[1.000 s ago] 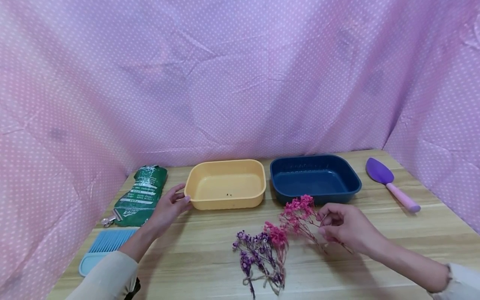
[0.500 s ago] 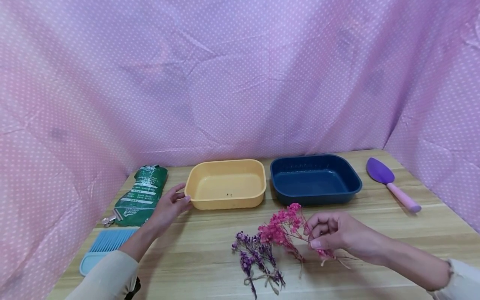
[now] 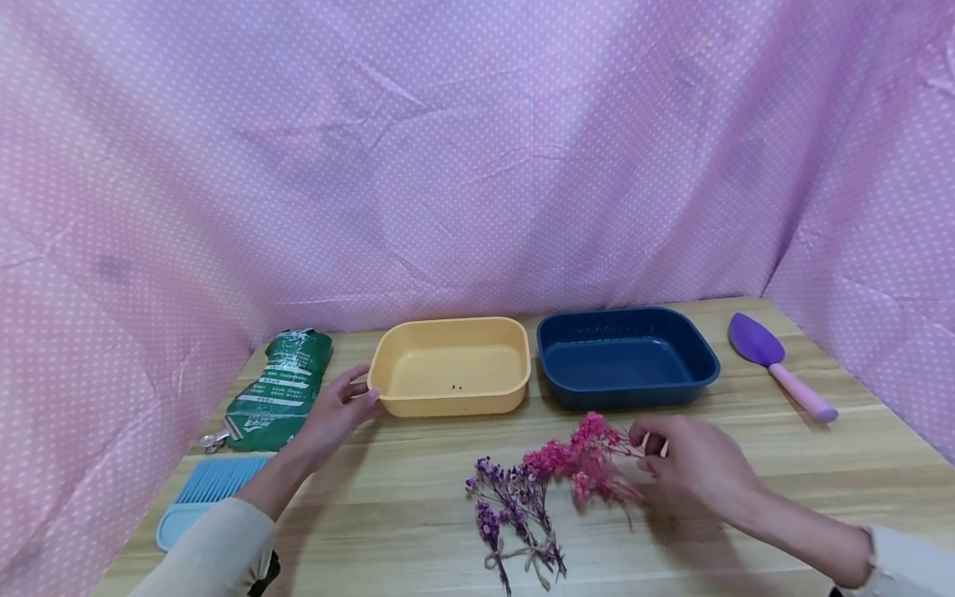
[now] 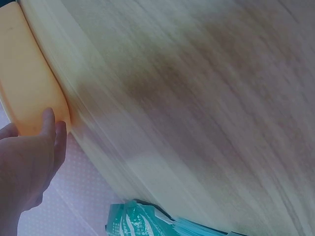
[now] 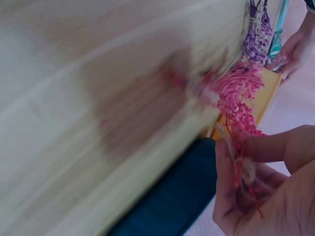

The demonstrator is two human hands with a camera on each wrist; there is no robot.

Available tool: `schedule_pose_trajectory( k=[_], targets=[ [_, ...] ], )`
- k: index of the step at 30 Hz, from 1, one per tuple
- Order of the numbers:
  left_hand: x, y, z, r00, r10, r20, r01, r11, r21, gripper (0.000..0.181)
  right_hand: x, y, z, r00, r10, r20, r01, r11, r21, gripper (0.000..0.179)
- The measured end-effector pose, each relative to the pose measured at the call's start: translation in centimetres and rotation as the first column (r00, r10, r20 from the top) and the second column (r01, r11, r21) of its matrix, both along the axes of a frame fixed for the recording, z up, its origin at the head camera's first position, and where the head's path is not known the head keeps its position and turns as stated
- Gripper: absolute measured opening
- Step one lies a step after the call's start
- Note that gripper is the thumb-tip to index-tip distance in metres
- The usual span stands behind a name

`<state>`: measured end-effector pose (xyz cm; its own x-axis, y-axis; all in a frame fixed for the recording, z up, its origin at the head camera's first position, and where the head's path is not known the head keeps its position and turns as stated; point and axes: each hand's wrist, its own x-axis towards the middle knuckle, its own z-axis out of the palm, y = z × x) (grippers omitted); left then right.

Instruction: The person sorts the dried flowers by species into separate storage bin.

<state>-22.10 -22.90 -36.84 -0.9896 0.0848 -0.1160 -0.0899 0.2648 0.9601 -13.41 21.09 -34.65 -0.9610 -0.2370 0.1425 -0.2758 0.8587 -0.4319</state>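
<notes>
A bunch of pink dried flowers [image 3: 578, 456] is held by its stems in my right hand [image 3: 697, 464], between thumb and fingers. Its blossoms point left and part of it is blurred. A purple dried-flower bunch [image 3: 515, 506], tied with twine, lies on the table just left of it, its top close to the pink blossoms. My left hand [image 3: 339, 414] rests against the left end of a yellow rectangular basin [image 3: 448, 406]. Its fingers stretch along the outer wall [image 4: 32, 73] in the left wrist view. A few dark specks lie inside the basin.
A dark blue basin [image 3: 627, 396] stands right of the yellow one. Farther right lies a purple scoop [image 3: 779, 365] with a pink handle. A clipped green bag [image 3: 279, 394] and a light-blue brush [image 3: 216, 489] lie at the left. Pink dotted cloth [image 3: 477, 166] hangs behind the table.
My right hand moved left and down with the pink flowers, then back slightly right; the bunch has swung and spread. The left hand and both basins stayed in place.
</notes>
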Motion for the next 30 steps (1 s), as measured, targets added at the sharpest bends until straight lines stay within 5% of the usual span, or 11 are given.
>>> schedule_pose_trajectory(
  k=[4, 7, 12, 16, 21, 27, 30],
  targets=[
    [0.0, 0.0, 0.0, 1.0, -0.001, 0.0, 0.001, 1.0, -0.002, 0.062, 0.1, -0.1, 0.8, 0.995, -0.016, -0.101, 0.012, 0.999, -0.04, 0.022],
    [0.1, 0.0, 0.1, 1.0, 0.003, 0.005, -0.003, 1.0, -0.001, 0.062, 0.2, -0.2, 1.1, 0.994, -0.003, -0.106, -0.009, 0.994, -0.112, 0.022],
    [0.1, 0.1, 0.1, 1.0, 0.002, 0.007, -0.002, 1.0, 0.0, 0.061, 0.5, -0.6, 1.5, 0.996, 0.082, 0.027, -0.07, 0.953, -0.294, 0.018],
    [0.1, 0.2, 0.2, 1.0, 0.002, 0.008, -0.002, 1.0, -0.005, 0.061, 0.8, -0.9, 2.1, 0.977, 0.176, 0.125, -0.11, 0.905, -0.411, 0.017],
    [0.1, 0.1, 0.1, 1.0, 0.002, 0.008, -0.002, 1.0, -0.008, 0.061, 1.1, -1.2, 2.9, 0.927, 0.275, 0.254, -0.089, 0.82, -0.565, 0.021],
    [0.0, 0.1, 0.0, 1.0, 0.0, 0.0, 0.0, 1.0, -0.007, 0.061, 0.9, -1.0, 2.5, 0.857, 0.343, 0.384, 0.03, 0.711, -0.702, 0.033],
    [0.1, 0.1, 0.1, 1.0, 0.013, 0.008, -0.013, 1.0, -0.007, 0.061, 0.5, -0.7, 1.3, 0.875, 0.307, 0.375, 0.026, 0.743, -0.669, 0.032]
  ],
)
